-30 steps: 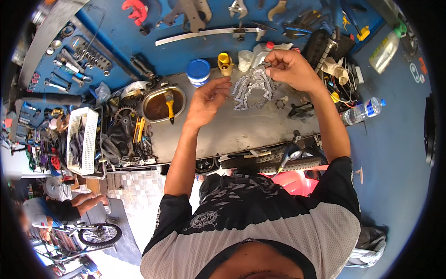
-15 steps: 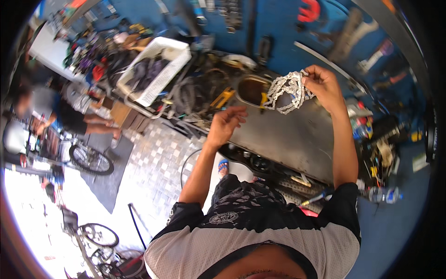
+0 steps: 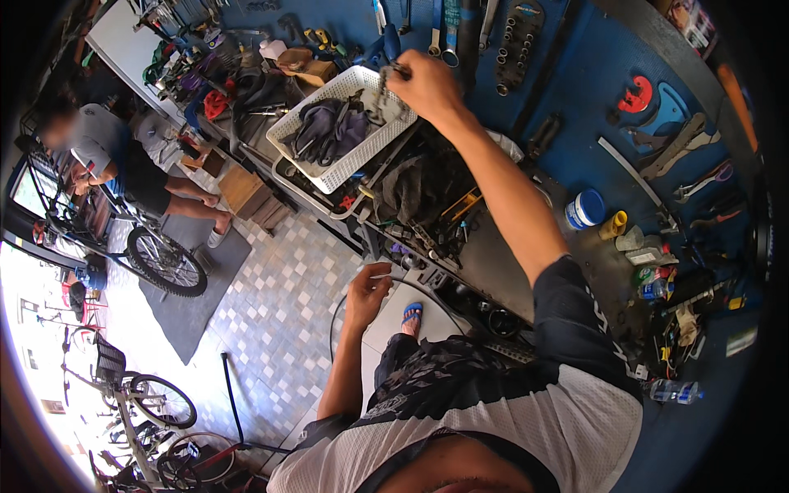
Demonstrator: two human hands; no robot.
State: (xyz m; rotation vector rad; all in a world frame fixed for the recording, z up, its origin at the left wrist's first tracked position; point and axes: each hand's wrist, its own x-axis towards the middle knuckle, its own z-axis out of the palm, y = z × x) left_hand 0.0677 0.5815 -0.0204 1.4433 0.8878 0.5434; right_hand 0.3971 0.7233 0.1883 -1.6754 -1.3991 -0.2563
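Note:
My right hand (image 3: 431, 89) reaches across the bench to the far end of a white perforated plastic basket (image 3: 341, 177). Its fingers are pinched on something greyish and limp that hangs down over the basket; I cannot make out whether it is chain or cloth. Dark purple-grey gloves (image 3: 329, 131) lie in the basket's nearer part. My left hand (image 3: 368, 292) hangs in the air in front of the bench, fingers loosely bent and apart, holding nothing. No coiled chain shows on the visible bench top; my right forearm hides part of it.
Behind the metal bench top (image 3: 493, 255) hang wrenches (image 3: 450, 33) and other tools on a blue wall. A blue-and-white tub (image 3: 585, 209) and a yellow cup (image 3: 613, 225) stand at the right. At left a person (image 3: 123, 148) bends by a bicycle (image 3: 164, 261).
My right hand, which held a coiled silver bicycle chain over the bench, has swung left and away to the basket. My left hand has drawn back and down from the bench.

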